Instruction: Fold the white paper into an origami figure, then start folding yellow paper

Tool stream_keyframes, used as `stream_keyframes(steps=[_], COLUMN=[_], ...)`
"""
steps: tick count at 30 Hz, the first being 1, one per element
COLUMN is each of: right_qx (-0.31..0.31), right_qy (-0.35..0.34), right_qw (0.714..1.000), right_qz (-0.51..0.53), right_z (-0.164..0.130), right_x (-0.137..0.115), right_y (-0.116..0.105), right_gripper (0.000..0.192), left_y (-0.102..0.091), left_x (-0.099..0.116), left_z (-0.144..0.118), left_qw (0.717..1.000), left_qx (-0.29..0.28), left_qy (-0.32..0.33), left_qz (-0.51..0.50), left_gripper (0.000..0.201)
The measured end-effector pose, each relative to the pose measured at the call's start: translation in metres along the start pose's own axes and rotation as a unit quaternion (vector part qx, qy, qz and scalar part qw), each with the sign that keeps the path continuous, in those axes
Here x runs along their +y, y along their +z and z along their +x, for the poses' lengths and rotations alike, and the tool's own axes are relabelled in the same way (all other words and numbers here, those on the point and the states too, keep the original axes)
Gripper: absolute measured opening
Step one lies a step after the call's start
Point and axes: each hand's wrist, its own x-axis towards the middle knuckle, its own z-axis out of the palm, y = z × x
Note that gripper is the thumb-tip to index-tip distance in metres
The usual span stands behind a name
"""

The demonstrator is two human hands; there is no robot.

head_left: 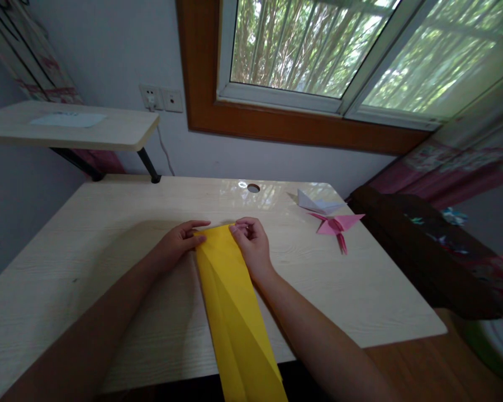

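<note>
Pale wooden tabletop (109, 251) below a window. Long folded yellow paper (235, 312) lay between both hands, its far end pinched by left hand (176, 244) and right hand (252, 244). Right of that grip: pink origami (337, 225), white folded paper (318, 204).

Lying lengthwise on the worktop (109, 234), long folded paper strip (235, 312), near end hanging over the front edge. Pressing at the far end from either side: left hand (176, 243) and right hand (254, 243), touching it. Sitting well apart to the right, near the back edge, two folded paper figures (333, 223), one just behind the other. Standing raised behind at the left, shelf (121, 131) carrying a paper sheet (69, 119).
</note>
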Motion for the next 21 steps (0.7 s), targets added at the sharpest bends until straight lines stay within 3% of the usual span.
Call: stream_keyframes(steps=[8,15,21], right_qx=[0.013,0.020,0.013], right_qy=[-0.005,-0.012,-0.013], right_qw=[1.000,1.000,1.000], right_qz=[0.001,0.002,0.007], right_z=[-0.0001,0.0019,0.0024], right_x=[-0.0022,0.0002,0.0019], right_y=[0.0022,0.0023,0.0018], right_gripper=[0.029,0.030,0.031], left_y=[-0.0003,-0.0002,-0.0016], left_x=[-0.0008,0.0038,0.0020], left_z=[0.0038,0.0021,0.0018], left_qw=[0.999,0.993,0.990], left_qx=[0.051,0.109,0.118], left_qy=[-0.009,0.025,0.048], left_qz=[0.000,0.035,0.057], left_gripper=[0.043,0.042,0.042])
